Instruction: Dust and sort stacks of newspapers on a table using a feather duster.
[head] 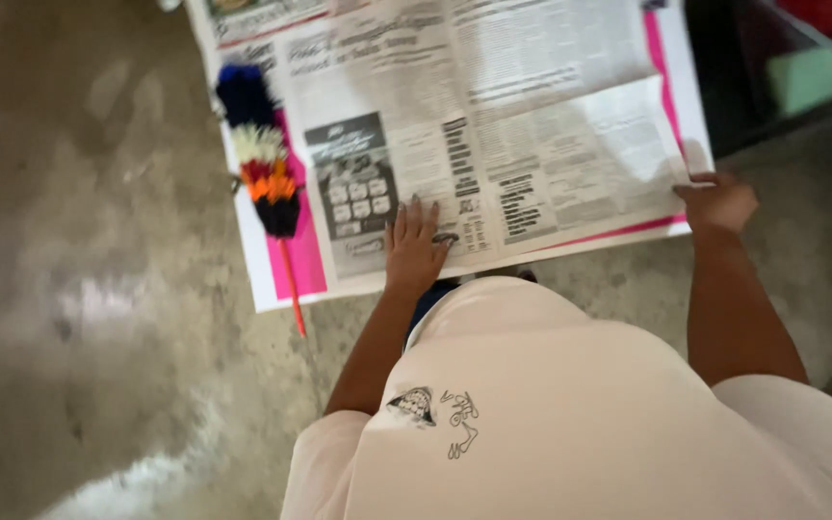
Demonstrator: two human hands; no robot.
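Observation:
A large newspaper sheet (493, 106) lies spread over a pink sheet with a white border (302, 258) on the floor. My left hand (414, 246) rests flat on the newspaper's near edge, fingers apart. My right hand (719, 202) pinches the right near corner of the newspaper and the pink sheet under it. A feather duster (260, 159) with blue, white, orange and black tufts and an orange stick lies on the left side of the sheets, apart from both hands.
The grey concrete floor (98, 289) surrounds the sheets. A dark piece of furniture with a green object (811, 72) stands at the upper right. My white shirt fills the lower part of the view.

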